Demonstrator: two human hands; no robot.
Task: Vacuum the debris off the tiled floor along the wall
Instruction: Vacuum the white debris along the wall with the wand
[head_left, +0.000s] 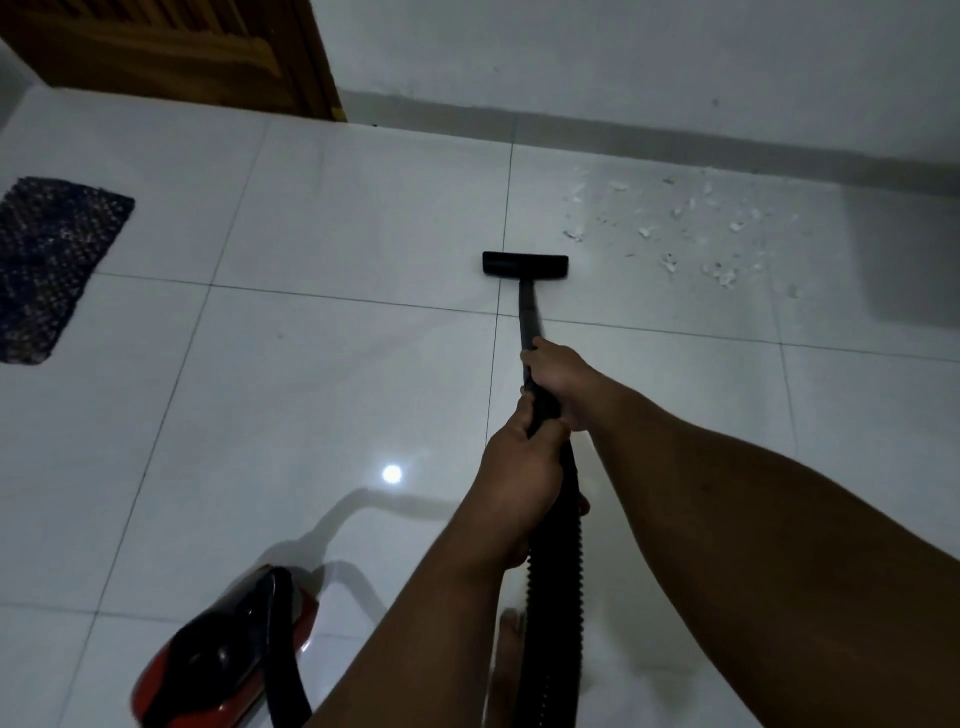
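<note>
Two bare hands, both wrapped closed round one black vacuum wand. Right hand is higher up the tube, left hand just below it where the wand meets the ribbed black hose; the hands are nearly touching. Fingertips are mostly hidden behind the tube.

One flat black floor nozzle sits on the white tiled floor, across a grout line, well short of the wall.

The debris is a loose scatter of small whitish flakes plus a few dark specks, right of the nozzle and near the skirting. There are too many pieces to count, and the smaller bits blur out. The nearest flakes lie just beside the nozzle's right end, not under it.

One red-and-black canister vacuum is at lower left, partly cut off by the bottom edge. The hose runs off the frame bottom too.

One dark woven mat is cut by the left edge. One wooden door at top left, only its lower part visible. A bare foot is partly hidden behind the hose and dim. One round light glare on the tile.
</note>
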